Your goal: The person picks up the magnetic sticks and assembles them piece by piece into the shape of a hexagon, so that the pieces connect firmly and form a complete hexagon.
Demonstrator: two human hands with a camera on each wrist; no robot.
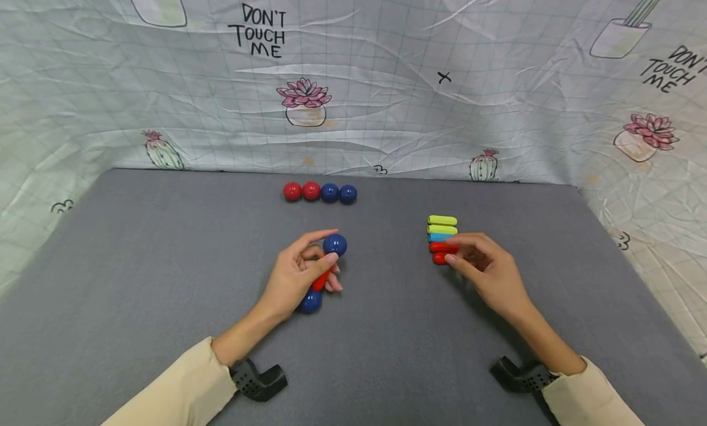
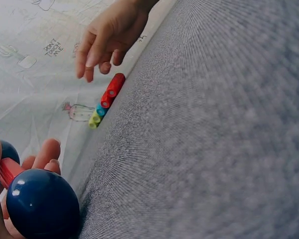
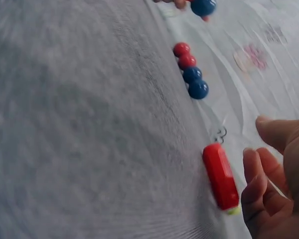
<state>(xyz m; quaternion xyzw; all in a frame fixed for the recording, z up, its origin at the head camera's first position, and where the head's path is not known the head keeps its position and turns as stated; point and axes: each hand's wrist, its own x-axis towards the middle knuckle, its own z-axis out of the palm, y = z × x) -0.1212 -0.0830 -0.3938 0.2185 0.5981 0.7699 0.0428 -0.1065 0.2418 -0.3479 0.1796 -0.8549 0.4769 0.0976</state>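
My left hand (image 1: 289,277) grips a red stick (image 1: 320,282) with a blue ball (image 1: 335,245) at its upper end and another blue ball (image 1: 310,302) at its lower end. In the left wrist view the near blue ball (image 2: 43,204) looks large. On the right, my right hand (image 1: 497,278) hovers beside a row of short sticks with thumb and fingers apart, holding nothing. That row has two red sticks (image 1: 439,258), a blue stick (image 1: 440,237) and two yellow-green sticks (image 1: 442,220). A gap shows between the right fingers and the red stick (image 3: 221,177) in the right wrist view.
Toward the back of the grey table (image 1: 166,260), two red balls (image 1: 293,191) and two blue balls (image 1: 348,194) sit in a line. A patterned cloth (image 1: 381,94) hangs behind the table and along its sides.
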